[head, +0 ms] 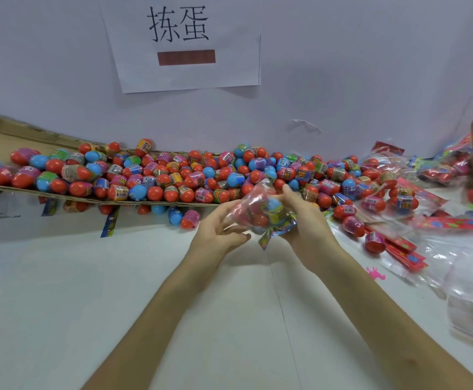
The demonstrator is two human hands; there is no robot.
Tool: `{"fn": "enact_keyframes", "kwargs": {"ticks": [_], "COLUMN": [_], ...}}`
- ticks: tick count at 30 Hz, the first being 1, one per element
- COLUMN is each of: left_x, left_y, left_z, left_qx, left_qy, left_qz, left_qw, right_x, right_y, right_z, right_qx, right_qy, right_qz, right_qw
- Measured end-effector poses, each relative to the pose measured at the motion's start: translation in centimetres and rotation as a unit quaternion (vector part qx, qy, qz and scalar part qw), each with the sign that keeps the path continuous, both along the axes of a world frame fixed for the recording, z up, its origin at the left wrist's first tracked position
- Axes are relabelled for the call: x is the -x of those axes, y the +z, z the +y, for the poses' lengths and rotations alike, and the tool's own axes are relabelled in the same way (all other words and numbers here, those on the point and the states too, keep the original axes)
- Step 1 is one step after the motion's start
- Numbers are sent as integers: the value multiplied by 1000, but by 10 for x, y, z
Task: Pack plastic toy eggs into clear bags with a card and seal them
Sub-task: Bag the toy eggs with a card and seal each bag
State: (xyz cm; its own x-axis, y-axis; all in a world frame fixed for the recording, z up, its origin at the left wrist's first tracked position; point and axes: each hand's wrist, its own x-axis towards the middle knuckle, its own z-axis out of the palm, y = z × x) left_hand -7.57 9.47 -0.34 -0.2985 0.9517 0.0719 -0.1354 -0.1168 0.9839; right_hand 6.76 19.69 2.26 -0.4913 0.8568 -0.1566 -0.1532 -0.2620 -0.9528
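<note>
A clear bag (260, 211) with several red and blue toy eggs and a colourful card inside hangs above the white table (117, 291). My left hand (218, 232) cups its left side, fingers curled under it. My right hand (302, 220) grips its right side, thumb on top. The card's corner (266, 240) sticks out below. A long heap of loose eggs (159, 178) lies behind, along the wall.
A flat cardboard sheet (10, 130) carries the left part of the heap. Red cards (398, 246), empty clear bags (469, 277) and filled bags (443, 167) lie at the right. A paper sign (184, 43) hangs on the wall. A small pink toy (376, 274) lies near my right forearm.
</note>
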Motion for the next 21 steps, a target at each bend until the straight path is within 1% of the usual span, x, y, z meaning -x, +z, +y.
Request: {"fn": "enact_keyframes", "kwargs": {"ticks": [2,4,5,7,9,12,17,19,21], "left_x": [0,1,2,2,4,7,8,9,9], "left_y": [0,1,2,5,7,9,9,9,10], "left_z": [0,-1,-1,-1,-2,-3,-3,-3,-3], "left_qx": [-9,-32,-48,-73,-76,-69,-72,-72,-72], "left_qy": [22,48,62,97,127,150,156,157,154], "left_qz": [1,25,32,21,15,41,2,9,20], "left_qw": [1000,998,996,992,989,985,985,985,985], "right_x": [-1,-4,-5,-5,-3,-1,0,-1,-2], "right_y": [3,6,6,7,6,4,3,3,3], "right_z": [0,0,-1,-2,-5,-9,-7,-7,-8], "right_qx": [-46,-100,-133,-209,-261,-265,-252,-255,-272], "right_qy": [25,66,70,47,30,31,36,31,19], "right_qz": [6,16,8,-33,-58,-51,-39,-28,-35], "right_qw": [999,993,989,976,963,962,966,966,962]}}
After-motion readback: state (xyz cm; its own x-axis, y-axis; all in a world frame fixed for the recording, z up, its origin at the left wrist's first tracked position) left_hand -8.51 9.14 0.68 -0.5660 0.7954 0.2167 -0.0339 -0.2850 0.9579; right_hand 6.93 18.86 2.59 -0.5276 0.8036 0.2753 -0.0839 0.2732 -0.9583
